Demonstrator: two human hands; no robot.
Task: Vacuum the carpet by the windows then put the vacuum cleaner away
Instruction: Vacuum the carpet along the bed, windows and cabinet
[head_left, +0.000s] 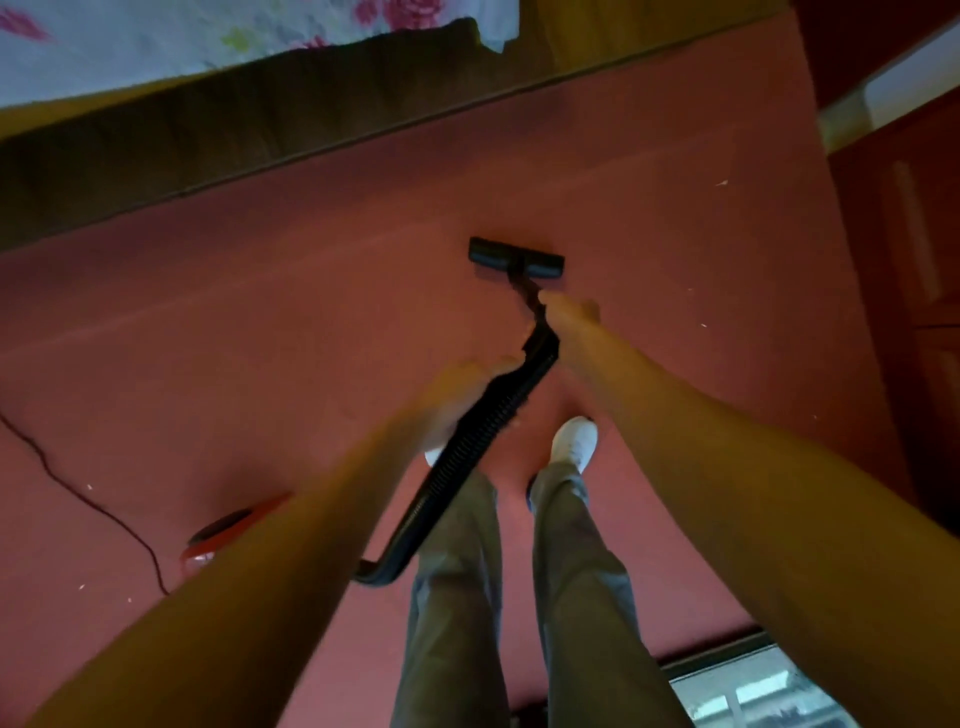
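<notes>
Underfoot, red carpet fills the view; everything else is placed from it. Along its far edge, a bed with floral cover. On it near left, the red vacuum cleaner body, cord trailing. Ribbed hose rises from the body to the wand. Left hand wraps the hose end, right hand closed around the wand lower down, likely for steering. Floor head flat on carpet ahead of white shoes; scattered specks remain
</notes>
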